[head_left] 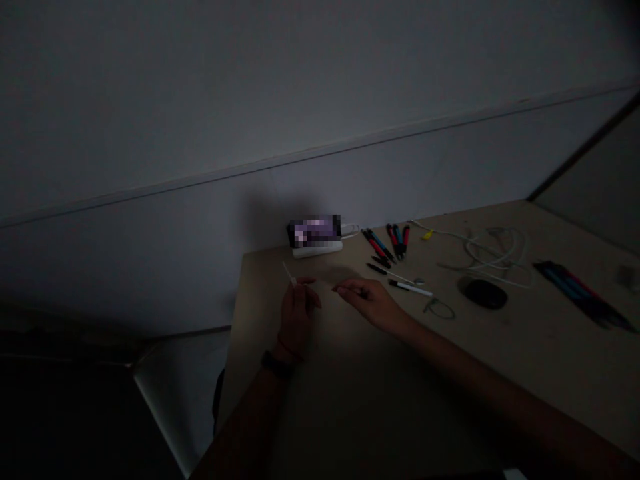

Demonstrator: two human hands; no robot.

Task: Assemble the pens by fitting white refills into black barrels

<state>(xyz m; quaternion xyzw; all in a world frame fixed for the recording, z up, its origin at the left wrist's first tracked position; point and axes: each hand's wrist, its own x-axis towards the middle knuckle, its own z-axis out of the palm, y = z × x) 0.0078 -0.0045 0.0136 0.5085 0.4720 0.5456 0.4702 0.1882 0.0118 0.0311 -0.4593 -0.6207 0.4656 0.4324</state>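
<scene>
A strip (287, 269) is pinched by the left hand (299, 303) near the desk's (254, 293) left edge; right hand (367, 298) apart, grip unclear; steadiness seems needed.

L arm (250, 408) is bare exc. for a wide, v. dark band (277, 366), watch-like in shape, details too dim to tell, plus a thin reddish cord bracelet (287, 348) just beside it, nearer the L hand (299, 310), w/ R forearm (465, 370) & R hand (370, 301) both bare.
</scene>
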